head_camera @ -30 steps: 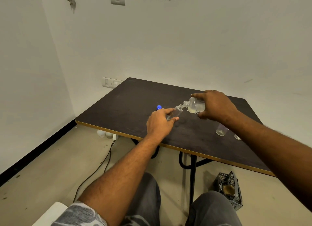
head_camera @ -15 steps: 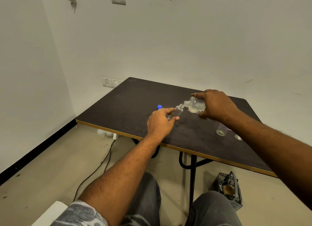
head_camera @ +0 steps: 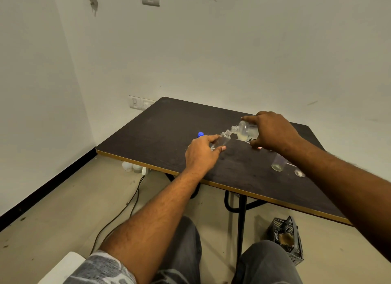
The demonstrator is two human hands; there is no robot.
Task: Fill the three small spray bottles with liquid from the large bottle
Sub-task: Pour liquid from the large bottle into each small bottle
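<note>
By the near edge of the table (head_camera: pixel 148 139), a standing bottle (head_camera: pixel 278 163) and a half-hidden bottle (head_camera: pixel 299 173) wait, fill unclear. The left hand (head_camera: pixel 201 154) pinches the tilted bottle (head_camera: pixel 222 140). The right hand (head_camera: pixel 273 133) grips the large bottle (head_camera: pixel 246 132), tipped into it. Mid-pour, I'd judge, with more filling left.

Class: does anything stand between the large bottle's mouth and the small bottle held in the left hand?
Nothing visible: the large bottle, tilted in the right hand, has its mouth at the open neck of the small bottle.
</note>
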